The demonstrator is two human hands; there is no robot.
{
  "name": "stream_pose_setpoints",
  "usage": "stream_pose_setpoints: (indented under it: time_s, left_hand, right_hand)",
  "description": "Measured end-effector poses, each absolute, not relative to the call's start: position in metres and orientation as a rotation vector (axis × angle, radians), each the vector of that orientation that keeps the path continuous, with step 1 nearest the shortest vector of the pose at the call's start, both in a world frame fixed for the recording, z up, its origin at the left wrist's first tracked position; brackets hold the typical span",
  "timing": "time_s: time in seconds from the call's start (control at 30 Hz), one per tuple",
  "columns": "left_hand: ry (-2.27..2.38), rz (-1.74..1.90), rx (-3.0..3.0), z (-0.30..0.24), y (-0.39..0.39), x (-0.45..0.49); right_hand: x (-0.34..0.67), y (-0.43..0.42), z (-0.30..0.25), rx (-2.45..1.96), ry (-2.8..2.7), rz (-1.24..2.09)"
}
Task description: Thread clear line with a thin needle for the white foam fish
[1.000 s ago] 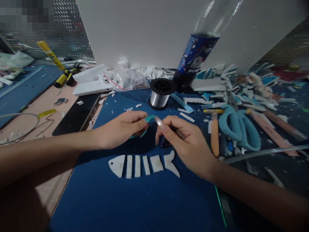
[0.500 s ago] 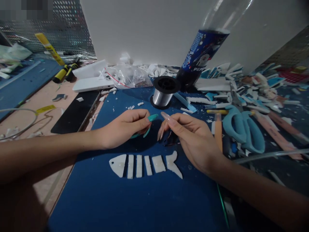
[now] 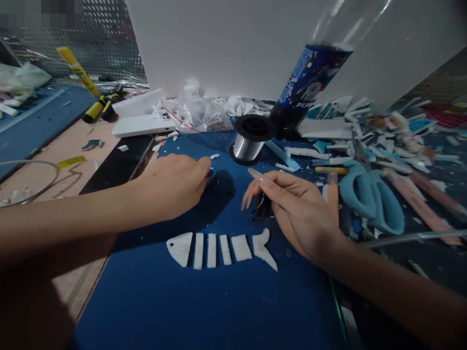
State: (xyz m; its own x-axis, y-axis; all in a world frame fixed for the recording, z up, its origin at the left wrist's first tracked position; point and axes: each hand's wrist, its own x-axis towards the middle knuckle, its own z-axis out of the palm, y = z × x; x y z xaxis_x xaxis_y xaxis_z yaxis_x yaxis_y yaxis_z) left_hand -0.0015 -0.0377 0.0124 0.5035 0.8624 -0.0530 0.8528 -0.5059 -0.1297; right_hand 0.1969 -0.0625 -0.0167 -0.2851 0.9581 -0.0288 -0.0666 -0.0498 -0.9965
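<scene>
On the blue cutting mat (image 3: 204, 301) lies a white fish skeleton (image 3: 222, 249) made of several cut pieces in a row. My left hand (image 3: 171, 187) hovers above the mat left of centre, fingers curled under and hidden. My right hand (image 3: 295, 209) is just right of it, fingers bent in a pinch above a small dark object (image 3: 260, 208) with a bit of orange wire; what it grips is too thin to make out. A spool of thin silvery line (image 3: 251, 138) stands just beyond both hands.
A dark cola bottle (image 3: 310, 82) leans behind the spool. Teal scissors (image 3: 372, 197), an orange-handled tool (image 3: 332, 192) and many foam offcuts (image 3: 386, 131) crowd the right. A plastic bag (image 3: 197, 114), white foam slabs (image 3: 140, 126) and yellow-black markers (image 3: 98, 108) lie at left.
My left hand has moved up and left, away from the right, and turned so its teal nails are hidden. The right hand has shifted slightly right and stayed pinched.
</scene>
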Motion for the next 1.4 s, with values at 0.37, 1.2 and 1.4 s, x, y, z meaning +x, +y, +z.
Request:
stream_pose_setpoints:
  time_s: [0.37,1.2,1.4]
  left_hand:
    - [-0.835,0.125,-2.694,-0.003,-0.037,0.003]
    - [-1.714,-1.026,-3.383,0.007,-0.039,0.009]
    - [-2.001,-1.609,-3.733,-0.005,-0.042,0.013]
  right_hand:
    - [0.196,-0.064,-0.016,-1.031,-1.373,1.429]
    - [0.196,-0.069,-0.017,-1.011,-1.455,1.255]
    - [0.195,-0.077,-0.013,-1.073,-1.673,0.982]
